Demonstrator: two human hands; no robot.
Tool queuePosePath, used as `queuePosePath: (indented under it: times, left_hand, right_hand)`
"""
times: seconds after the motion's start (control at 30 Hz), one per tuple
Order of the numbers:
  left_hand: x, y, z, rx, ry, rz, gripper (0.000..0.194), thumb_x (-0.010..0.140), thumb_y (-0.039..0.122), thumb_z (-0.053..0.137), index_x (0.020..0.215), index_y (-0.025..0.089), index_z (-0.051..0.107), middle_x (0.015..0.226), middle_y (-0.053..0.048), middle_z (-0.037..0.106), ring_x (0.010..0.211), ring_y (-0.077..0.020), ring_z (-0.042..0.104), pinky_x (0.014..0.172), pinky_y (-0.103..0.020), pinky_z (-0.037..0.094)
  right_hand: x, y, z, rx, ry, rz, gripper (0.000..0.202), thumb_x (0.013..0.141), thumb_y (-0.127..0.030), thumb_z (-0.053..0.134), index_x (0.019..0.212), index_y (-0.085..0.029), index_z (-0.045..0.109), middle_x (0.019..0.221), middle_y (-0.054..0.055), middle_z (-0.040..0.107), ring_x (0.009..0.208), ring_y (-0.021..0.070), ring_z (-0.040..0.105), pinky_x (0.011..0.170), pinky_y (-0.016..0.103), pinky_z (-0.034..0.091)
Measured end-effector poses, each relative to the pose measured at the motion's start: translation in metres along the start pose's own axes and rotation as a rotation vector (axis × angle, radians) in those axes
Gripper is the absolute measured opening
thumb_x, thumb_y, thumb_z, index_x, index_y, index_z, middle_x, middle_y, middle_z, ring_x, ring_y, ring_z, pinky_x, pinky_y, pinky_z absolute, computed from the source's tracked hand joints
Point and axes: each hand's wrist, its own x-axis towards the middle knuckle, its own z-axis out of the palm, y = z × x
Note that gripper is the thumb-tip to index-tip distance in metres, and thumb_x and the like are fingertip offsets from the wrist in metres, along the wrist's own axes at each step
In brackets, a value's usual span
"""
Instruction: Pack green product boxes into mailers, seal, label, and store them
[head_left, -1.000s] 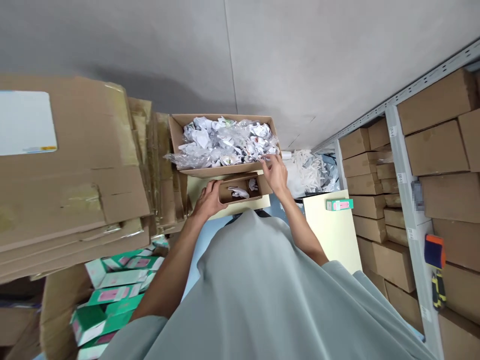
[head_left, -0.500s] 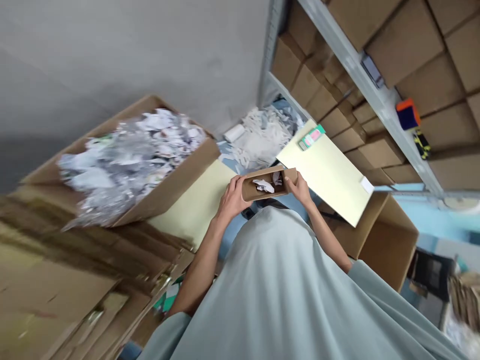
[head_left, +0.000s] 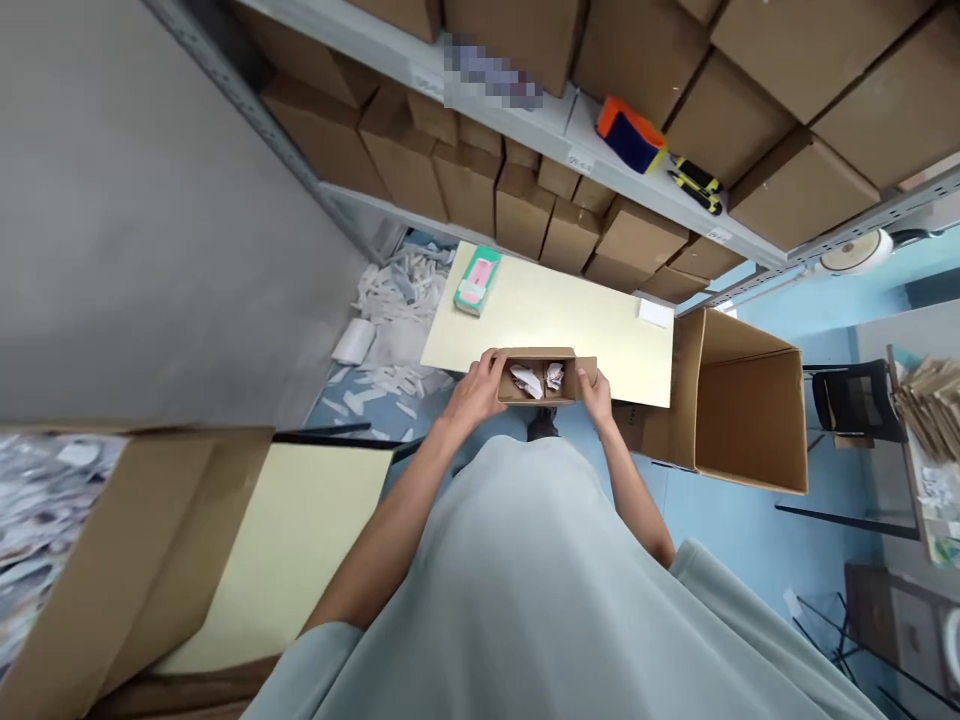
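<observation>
A small open cardboard box is held in front of my body, at the near edge of a pale yellow table. My left hand grips its left end, fingers over the rim. At the right end, my right hand holds the box by its raised flap. Two crumpled pieces of white paper lie inside the box. On the table's left part rests a green and pink box, and a small white item sits near the right edge.
A large open carton stands right of the table. Shelves with brown boxes run behind it. Paper scraps cover the floor at the left. Lower left, a big carton of shredded paper stands by another pale surface.
The view has turned to the right, so the paper-filled carton has slid to the lower left and the table lies straight ahead. Both hands still hold the small box, now more level.
</observation>
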Motion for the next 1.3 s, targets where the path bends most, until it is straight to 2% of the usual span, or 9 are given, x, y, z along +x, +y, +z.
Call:
queuePosePath:
  times: [0.2,0.4,0.63,0.8,0.87,0.93,1.03,1.17,1.3]
  left_hand:
    - [0.106,0.027,0.017,0.047,-0.064,-0.037,0.118,0.072,0.010,0.085,0.175,0.026,0.030,0.179,-0.021,0.037,0.147,-0.0465,0.059,0.115,-0.056,0.061]
    - [0.166,0.024,0.020,0.095,-0.111,-0.104,0.120,0.074,0.011,0.087,0.177,0.025,0.028,0.182,-0.023,0.033,0.143,-0.0482,0.062,0.109,-0.056,0.063]
    - [0.181,0.006,0.020,0.120,-0.194,-0.096,0.124,0.076,0.020,0.092,0.180,0.027,0.026,0.184,-0.022,0.032,0.148,-0.0482,0.061,0.113,-0.054,0.062]
    - [0.174,-0.004,0.004,0.140,-0.268,-0.115,0.136,0.071,0.045,0.104,0.182,0.027,0.027,0.192,-0.021,0.015,0.153,-0.0482,0.058,0.114,-0.049,0.060]
    - [0.173,-0.015,-0.010,0.107,-0.209,-0.141,0.127,0.080,0.059,0.096,0.182,0.027,0.028,0.192,-0.020,0.017,0.157,-0.0476,0.055,0.116,-0.048,0.058]
    - [0.174,-0.033,-0.026,0.090,-0.056,-0.199,0.110,0.094,0.064,0.081,0.182,0.022,0.030,0.188,-0.022,0.027,0.160,-0.0466,0.051,0.123,-0.050,0.054]
    - [0.186,-0.066,-0.046,0.092,0.129,-0.395,0.098,0.101,0.058,0.073,0.176,0.007,0.036,0.176,-0.032,0.044,0.157,-0.0493,0.052,0.125,-0.055,0.050]
    - [0.209,-0.094,-0.048,0.010,0.097,-0.663,0.100,0.092,0.046,0.084,0.167,-0.005,0.041,0.162,-0.040,0.053,0.146,-0.0533,0.059,0.114,-0.058,0.058]
    - [0.221,-0.102,-0.038,-0.120,0.121,-0.702,0.083,0.083,0.025,0.083,0.154,-0.007,0.054,0.156,-0.041,0.058,0.145,-0.0527,0.060,0.113,-0.058,0.058]
  right_hand:
    - [0.086,0.031,-0.025,-0.011,-0.020,0.022,0.051,0.108,-0.061,0.047,0.120,-0.018,0.071,0.126,0.020,0.084,0.121,0.0292,0.081,0.105,0.042,0.063]
    - [0.150,0.035,-0.032,0.044,-0.136,0.023,0.057,0.108,-0.067,0.040,0.115,-0.019,0.069,0.121,0.017,0.084,0.115,0.0256,0.080,0.101,0.037,0.063]
    - [0.161,0.025,-0.029,0.021,-0.192,0.077,0.046,0.107,-0.058,0.050,0.115,-0.018,0.070,0.118,0.016,0.084,0.110,0.0277,0.079,0.100,0.040,0.064]
    - [0.155,-0.009,-0.031,-0.233,0.033,-0.090,0.051,0.108,-0.041,0.057,0.148,-0.011,0.062,0.155,0.026,0.066,0.148,0.0342,0.063,0.124,0.051,0.053]
    - [0.156,-0.033,-0.026,-0.312,0.052,-0.206,0.050,0.110,-0.038,0.055,0.152,-0.012,0.061,0.163,0.026,0.059,0.156,0.0348,0.055,0.131,0.054,0.048]
    - [0.158,-0.059,-0.016,-0.343,0.007,-0.283,0.046,0.111,-0.036,0.054,0.151,-0.014,0.064,0.163,0.024,0.059,0.156,0.0348,0.055,0.132,0.055,0.047]
    - [0.158,-0.098,0.003,-0.359,-0.069,-0.355,0.043,0.114,-0.035,0.051,0.149,-0.015,0.067,0.160,0.021,0.062,0.152,0.0337,0.059,0.130,0.052,0.050]
    - [0.150,-0.135,0.025,-0.395,-0.140,-0.405,0.040,0.115,-0.032,0.051,0.147,-0.017,0.070,0.153,0.019,0.068,0.144,0.0328,0.065,0.126,0.050,0.053]
    - [0.141,-0.150,0.035,-0.455,-0.184,-0.406,0.037,0.114,-0.027,0.053,0.142,-0.016,0.073,0.148,0.018,0.072,0.138,0.0327,0.069,0.122,0.048,0.056]
